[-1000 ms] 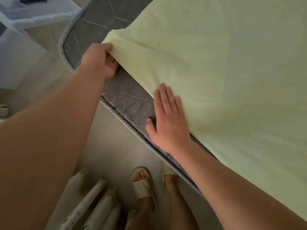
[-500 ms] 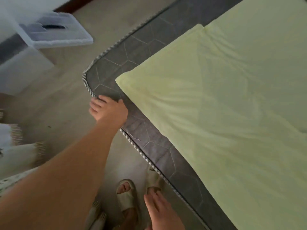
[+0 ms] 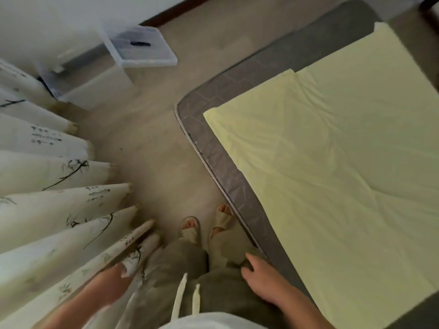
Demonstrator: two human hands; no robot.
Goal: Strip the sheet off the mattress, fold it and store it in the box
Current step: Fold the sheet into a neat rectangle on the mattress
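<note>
Right hand [image 3: 261, 279] hangs just beside the mattress [image 3: 228, 167] edge, fingers loosely curled, holding nothing. Left hand [image 3: 112, 277] is against the curtain [image 3: 47, 210], well left of the mattress; fingers hidden, grip unclear. Slippers [image 3: 190, 230] are beside the mattress. Yellow sheet [image 3: 332, 162] lies folded over on the mattress. Clear box [image 3: 95, 84] and lid [image 3: 142, 47] stand beyond the mattress corner.

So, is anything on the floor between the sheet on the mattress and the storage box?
Nothing visible: bare floor runs from the mattress corner, where the sheet lies, to the box. Its lid looks shifted aside.
</note>
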